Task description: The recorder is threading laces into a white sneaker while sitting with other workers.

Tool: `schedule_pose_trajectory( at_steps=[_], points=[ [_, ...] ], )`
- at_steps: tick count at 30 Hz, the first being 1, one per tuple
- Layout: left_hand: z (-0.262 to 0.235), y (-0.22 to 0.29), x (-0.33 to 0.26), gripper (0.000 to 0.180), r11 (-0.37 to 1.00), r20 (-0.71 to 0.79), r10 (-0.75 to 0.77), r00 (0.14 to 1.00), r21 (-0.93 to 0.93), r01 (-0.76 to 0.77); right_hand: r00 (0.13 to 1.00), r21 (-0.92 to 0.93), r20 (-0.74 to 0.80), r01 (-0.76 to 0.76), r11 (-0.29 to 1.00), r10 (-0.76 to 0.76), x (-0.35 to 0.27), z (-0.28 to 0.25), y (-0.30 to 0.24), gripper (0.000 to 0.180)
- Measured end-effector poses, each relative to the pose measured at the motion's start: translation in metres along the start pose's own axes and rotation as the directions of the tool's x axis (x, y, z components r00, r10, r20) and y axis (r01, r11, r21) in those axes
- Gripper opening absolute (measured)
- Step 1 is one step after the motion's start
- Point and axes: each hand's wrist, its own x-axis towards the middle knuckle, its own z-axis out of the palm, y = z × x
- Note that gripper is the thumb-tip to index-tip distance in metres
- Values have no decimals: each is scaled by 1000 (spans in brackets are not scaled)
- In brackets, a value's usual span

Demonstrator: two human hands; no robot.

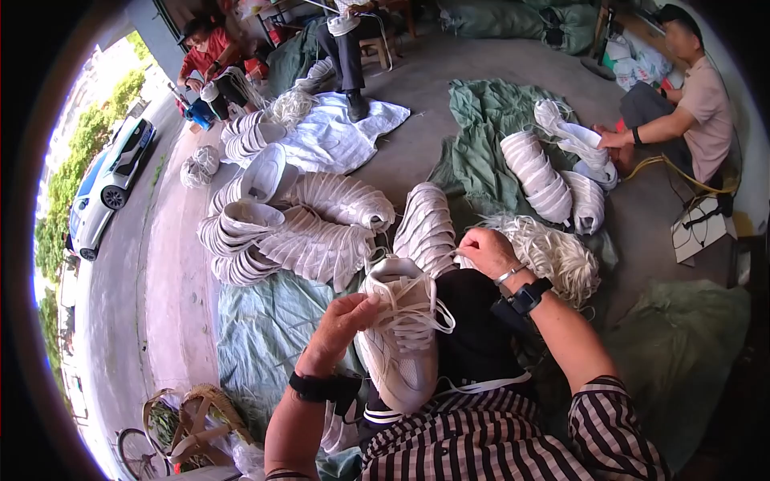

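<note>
A white sneaker (399, 353) rests on my lap, toe toward me, with loose white laces across its tongue. My left hand (345, 322) grips the side of its collar, thumb near the lace holes. Out to the right, my right hand (489, 255) is closed in a pinch on a thin white shoelace, only a bit of which shows at the fingertips. Just beyond the sneaker lies a row of nested white shoe uppers (425, 224). Beside my right wrist is a heap of white laces (553, 256).
More nested shoe stacks (313, 240) lie ahead left on a green sheet (273, 329). A co-worker (690, 104) sits at right by other stacks (537, 172); two more people sit at the back. A woven basket (204, 421) stands at lower left, a car (108, 180) outside.
</note>
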Motion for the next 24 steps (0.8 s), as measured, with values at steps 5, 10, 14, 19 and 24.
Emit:
schedule_pose_trajectory(
  at_steps=[5, 10, 14, 19, 24],
  points=[
    [10, -12, -17, 25, 971, -164, 206, 965, 153, -182, 993, 209, -13, 116, 971, -116, -34, 13, -15, 15],
    [31, -16, -16, 12, 920, -216, 232, 948, -267, -286, 932, 20, 71, 354, 935, -355, -52, 24, -38, 22],
    [10, -41, -30, 12, 908, -59, 288, 956, -300, -292, 911, -220, -21, 399, 890, -413, -62, 22, -51, 26],
    [-4, -12, -34, 47, 946, -81, 203, 976, -242, -217, 919, -129, 50, 394, 910, -391, -60, 27, -50, 33],
    [-49, 2, -18, 55, 985, -400, 146, 905, 148, -93, 862, -16, 114, 499, 866, -495, -58, 33, -87, 37]
  ],
)
